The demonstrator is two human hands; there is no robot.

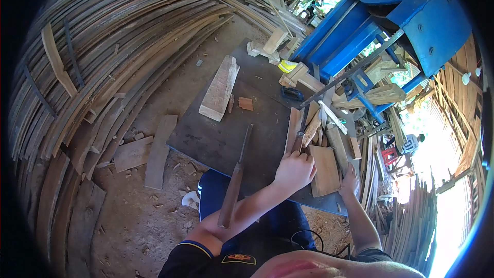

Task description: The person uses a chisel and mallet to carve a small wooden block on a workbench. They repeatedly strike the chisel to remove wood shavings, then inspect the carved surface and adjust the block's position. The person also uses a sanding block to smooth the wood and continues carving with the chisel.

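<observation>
Head view: wood offcuts [329, 139] crowd the tabletop [216, 139] beyond the left hand [294, 171], clenched on a tool handle [299, 141]; right hand [350, 183] lies flat against a board [325, 171].

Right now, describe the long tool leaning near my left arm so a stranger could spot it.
Start at the dark sheet on the ground, below the blue machine. A long chisel lies across its near edge, left of the left hand. Unlike the wood scraps around it, it has a slim dark metal blade and a round wooden handle.
</observation>
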